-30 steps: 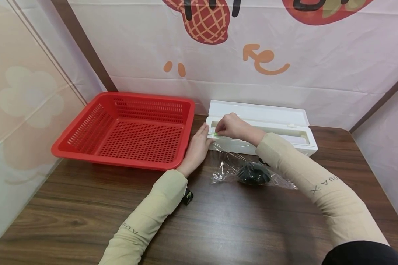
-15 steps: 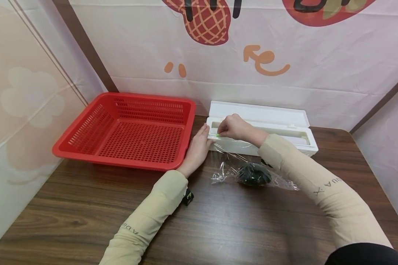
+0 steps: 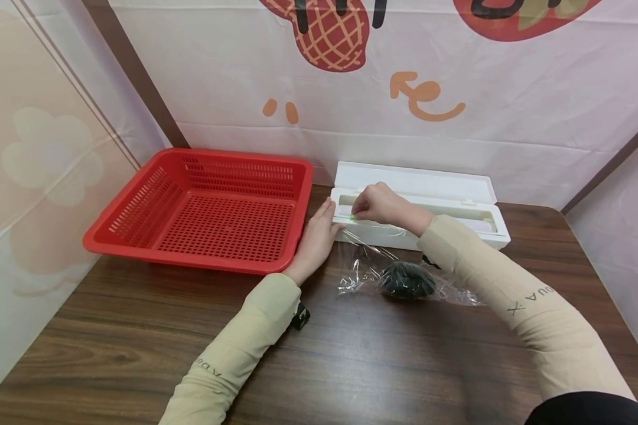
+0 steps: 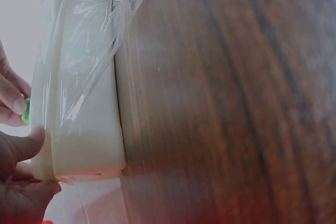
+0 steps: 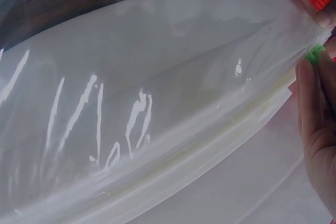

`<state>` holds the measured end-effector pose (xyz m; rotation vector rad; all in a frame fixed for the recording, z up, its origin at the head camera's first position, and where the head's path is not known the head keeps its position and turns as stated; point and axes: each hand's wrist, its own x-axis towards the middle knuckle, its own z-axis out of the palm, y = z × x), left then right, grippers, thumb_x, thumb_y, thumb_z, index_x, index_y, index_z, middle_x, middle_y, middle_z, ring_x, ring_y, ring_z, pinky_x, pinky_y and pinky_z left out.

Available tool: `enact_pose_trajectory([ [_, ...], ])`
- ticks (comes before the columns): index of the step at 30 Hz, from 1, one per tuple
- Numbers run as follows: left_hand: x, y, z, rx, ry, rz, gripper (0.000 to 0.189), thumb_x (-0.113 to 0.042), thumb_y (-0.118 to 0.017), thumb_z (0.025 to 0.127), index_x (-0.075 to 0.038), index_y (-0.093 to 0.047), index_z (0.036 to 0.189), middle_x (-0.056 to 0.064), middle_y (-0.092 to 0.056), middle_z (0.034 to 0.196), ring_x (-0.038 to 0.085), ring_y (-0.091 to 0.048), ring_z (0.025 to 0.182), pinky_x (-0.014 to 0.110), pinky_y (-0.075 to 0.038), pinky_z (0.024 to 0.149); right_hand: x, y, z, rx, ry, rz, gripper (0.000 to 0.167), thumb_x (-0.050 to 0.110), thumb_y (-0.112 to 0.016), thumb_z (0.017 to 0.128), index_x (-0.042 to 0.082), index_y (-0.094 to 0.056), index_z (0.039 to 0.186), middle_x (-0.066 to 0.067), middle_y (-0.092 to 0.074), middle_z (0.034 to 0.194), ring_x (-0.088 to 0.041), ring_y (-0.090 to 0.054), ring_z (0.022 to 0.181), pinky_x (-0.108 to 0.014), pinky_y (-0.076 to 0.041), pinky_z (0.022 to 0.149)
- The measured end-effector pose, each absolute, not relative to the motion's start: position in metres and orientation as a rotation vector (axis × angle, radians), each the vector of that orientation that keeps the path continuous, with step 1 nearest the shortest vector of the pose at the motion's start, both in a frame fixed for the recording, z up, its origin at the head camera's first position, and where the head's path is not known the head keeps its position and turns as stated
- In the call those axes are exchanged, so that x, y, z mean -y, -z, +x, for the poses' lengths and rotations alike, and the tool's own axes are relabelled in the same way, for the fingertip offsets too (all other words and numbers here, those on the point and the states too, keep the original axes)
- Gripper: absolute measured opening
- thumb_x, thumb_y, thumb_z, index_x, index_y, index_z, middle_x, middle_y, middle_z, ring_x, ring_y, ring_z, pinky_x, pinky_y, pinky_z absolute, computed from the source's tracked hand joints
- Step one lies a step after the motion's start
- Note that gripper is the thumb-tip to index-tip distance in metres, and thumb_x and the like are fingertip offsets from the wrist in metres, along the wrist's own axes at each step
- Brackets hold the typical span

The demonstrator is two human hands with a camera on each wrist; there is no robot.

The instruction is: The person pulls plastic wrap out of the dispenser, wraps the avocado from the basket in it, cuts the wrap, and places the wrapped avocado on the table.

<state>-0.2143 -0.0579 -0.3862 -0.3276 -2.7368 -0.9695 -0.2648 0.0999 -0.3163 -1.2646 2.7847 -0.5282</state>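
A white cling film dispenser [image 3: 497, 232] lies on the table, its lid [image 3: 414, 179] tipped back. My left hand [image 3: 315, 239] holds its left end, fingers along the side and thumb at the front corner. The small green slide cutter [image 5: 316, 55] sits on the front edge. My right hand [image 3: 381, 205] pinches it between thumb and fingertips, a little right of my left hand. Clear cling film [image 4: 86, 51] runs over the front face onto the table. It drapes over a dark rounded object [image 3: 407, 280] in front of the dispenser.
A red plastic basket [image 3: 202, 260] with a slotted base stands to the left, its right rim close by my left hand. Behind the dispenser hangs a printed cloth [image 3: 218, 71]. The wooden table [image 3: 351, 366] extends toward me.
My right hand has slid slightly right along the dispenser's front edge with the green cutter. The left hand, the basket and the dark object have stayed in place.
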Motion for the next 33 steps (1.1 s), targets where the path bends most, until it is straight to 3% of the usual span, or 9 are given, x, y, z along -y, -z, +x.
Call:
enact_pose_trajectory([
  [33, 0.058, 0.385, -0.212, 2.716, 1.015, -0.339, 0.056, -0.015, -0.059, 0.087, 0.009, -0.037, 0.133, 0.021, -0.033, 0.141, 0.029, -0.033, 0.130, 0.033, -0.026, 0.106, -0.111, 0.315, -0.262, -2.800, 0.522, -1.238, 0.006, 0.009, -0.072, 0.075, 0.003, -0.073, 0.078, -0.007, -0.070, 0.076, -0.019, -0.067, 0.072, -0.035, -0.050, 0.073],
])
